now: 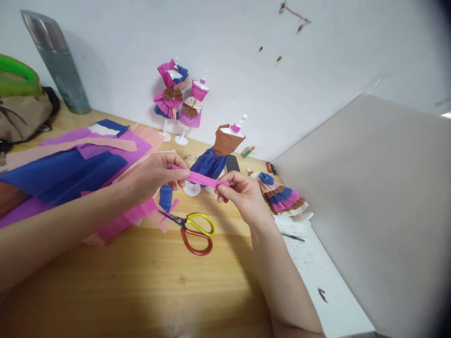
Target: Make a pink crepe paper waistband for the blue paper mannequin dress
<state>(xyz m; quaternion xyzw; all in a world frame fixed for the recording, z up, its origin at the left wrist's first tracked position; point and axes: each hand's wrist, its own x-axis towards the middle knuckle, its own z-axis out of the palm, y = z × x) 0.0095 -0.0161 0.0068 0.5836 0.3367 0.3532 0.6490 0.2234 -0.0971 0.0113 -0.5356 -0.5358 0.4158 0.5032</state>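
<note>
A narrow pink paper strip [203,180] is stretched between my two hands above the table. My left hand [164,171] pinches its left end, and the right end is between the thumb and fingers of my right hand [241,192]. Just behind the strip stands a small dress form with a brown paper top [227,140] and a blue skirt [210,163]; a bit of pink shows at its neck. Scissors with one yellow and one red handle [197,237] lie below my hands, their blades over pink scraps.
Blue, pink and peach paper sheets [84,171] cover the table's left side. Two dressed forms [172,96] stand by the wall. Another paper dress [283,195] lies at right beside a written sheet [310,263] with a pen [293,236]. A bottle [61,65] and bag [24,112] are back left.
</note>
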